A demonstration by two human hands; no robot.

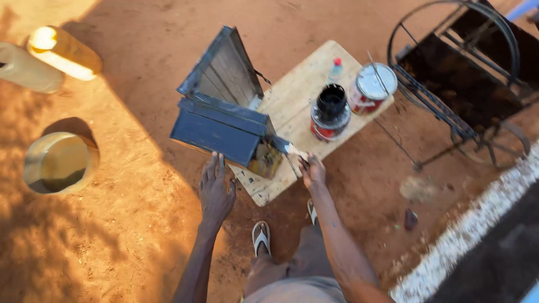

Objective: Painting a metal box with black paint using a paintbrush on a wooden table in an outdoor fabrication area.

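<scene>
Head view, looking straight down at red dirt ground in low sun with long shadows. A small pale wooden bench (292,106) stands on the dirt, set at an angle. On its near-left end sits a dark blue wooden box (219,132) with its lid (224,67) hinged open and tilted up away from the person; the inside of the lid shows bare grey planks. The left hand (216,191) lies flat against the box's near lower edge, fingers (212,168) extended and close together, pressing the wall rather than gripping it. The right hand (312,171) is at the box's right end, fingers curled and pinching the handle of a paint brush (289,150); the brush head touches the box's right end face, where yellowish unpainted wood shows. Just beyond the right hand, on the bench, stands an open paint can (330,112) with dark contents. Just beside it to the right, a second can (371,87) carries its silver lid with a thin stick across it. A small clear bottle with a red cap (336,68) stands behind the open can. Off the bench: two yellowish jerrycans (48,59) upper left, a round metal basin (59,163) at left, a black metal frame with a hoop (460,78) upper right. The person's sandalled feet (261,235) show below the bench.
</scene>
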